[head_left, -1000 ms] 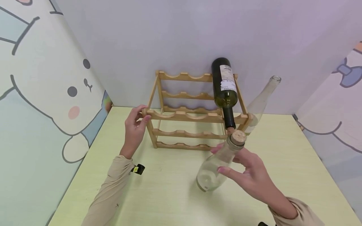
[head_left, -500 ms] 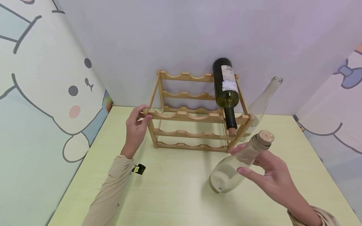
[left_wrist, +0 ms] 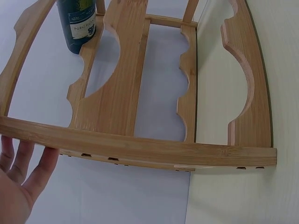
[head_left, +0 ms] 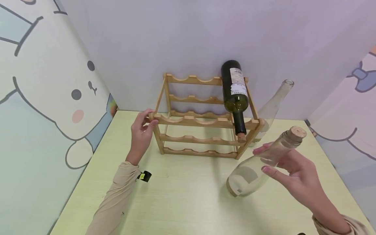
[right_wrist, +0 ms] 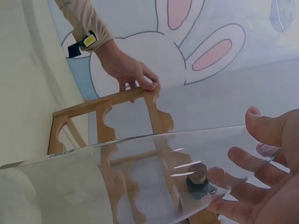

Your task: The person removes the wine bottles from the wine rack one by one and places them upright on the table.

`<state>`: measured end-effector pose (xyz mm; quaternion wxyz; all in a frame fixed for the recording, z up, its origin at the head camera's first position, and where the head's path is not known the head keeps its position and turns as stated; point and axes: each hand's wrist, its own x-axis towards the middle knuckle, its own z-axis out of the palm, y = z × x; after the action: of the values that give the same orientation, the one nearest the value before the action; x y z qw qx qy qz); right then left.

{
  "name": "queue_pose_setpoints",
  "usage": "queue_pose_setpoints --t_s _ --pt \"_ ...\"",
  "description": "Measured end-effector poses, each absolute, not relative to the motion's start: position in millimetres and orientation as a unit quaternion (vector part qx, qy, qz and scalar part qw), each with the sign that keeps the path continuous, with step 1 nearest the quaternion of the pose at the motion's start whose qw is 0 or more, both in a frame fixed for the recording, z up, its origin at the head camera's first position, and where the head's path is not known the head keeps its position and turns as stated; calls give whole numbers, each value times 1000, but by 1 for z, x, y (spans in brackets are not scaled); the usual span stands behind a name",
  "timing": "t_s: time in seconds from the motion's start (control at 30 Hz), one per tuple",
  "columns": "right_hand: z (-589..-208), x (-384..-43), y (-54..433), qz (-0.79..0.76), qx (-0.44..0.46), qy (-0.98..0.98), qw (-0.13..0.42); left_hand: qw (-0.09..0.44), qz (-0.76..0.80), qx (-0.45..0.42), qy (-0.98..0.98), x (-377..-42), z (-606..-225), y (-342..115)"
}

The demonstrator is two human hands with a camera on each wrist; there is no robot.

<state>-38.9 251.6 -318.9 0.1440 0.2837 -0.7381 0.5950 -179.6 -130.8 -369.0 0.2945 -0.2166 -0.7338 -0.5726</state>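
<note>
My left hand point(head_left: 141, 137) grips the upper front left corner of a wooden wine rack point(head_left: 191, 120), thumb in front. In my right hand point(head_left: 296, 176) is a clear glass bottle point(head_left: 249, 176) with a cork point(head_left: 298, 132) in its mouth, pinched near the neck between thumb and fingers. It tilts, with the cork end up to the right and the base down to the left, in front of the rack's right side. A dark green wine bottle point(head_left: 235, 85) lies on the rack's top tier at the right, its corked neck toward me.
Behind the rack's right side a second clear bottle point(head_left: 271, 107) without a cork stands partly hidden. The pale yellow table point(head_left: 176, 189) meets a plain wall point(head_left: 147, 39) at the back. Walls with cartoon drawings flank it on both sides.
My right hand has carried the clear corked bottle to the right, away from the dark bottle's neck, and the bottle leans further over. My left hand keeps its grip on the rack.
</note>
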Motion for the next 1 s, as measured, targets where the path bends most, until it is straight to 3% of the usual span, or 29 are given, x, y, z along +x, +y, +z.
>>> queue_pose_setpoints --t_s 0.7,1.0 --pt "-321 -66 308 653 250 -700 146 296 -569 -213 -737 -179 -371 -130" --pt "-325 -78 328 629 168 -742 162 298 -568 -216 -736 -180 -373 -130"
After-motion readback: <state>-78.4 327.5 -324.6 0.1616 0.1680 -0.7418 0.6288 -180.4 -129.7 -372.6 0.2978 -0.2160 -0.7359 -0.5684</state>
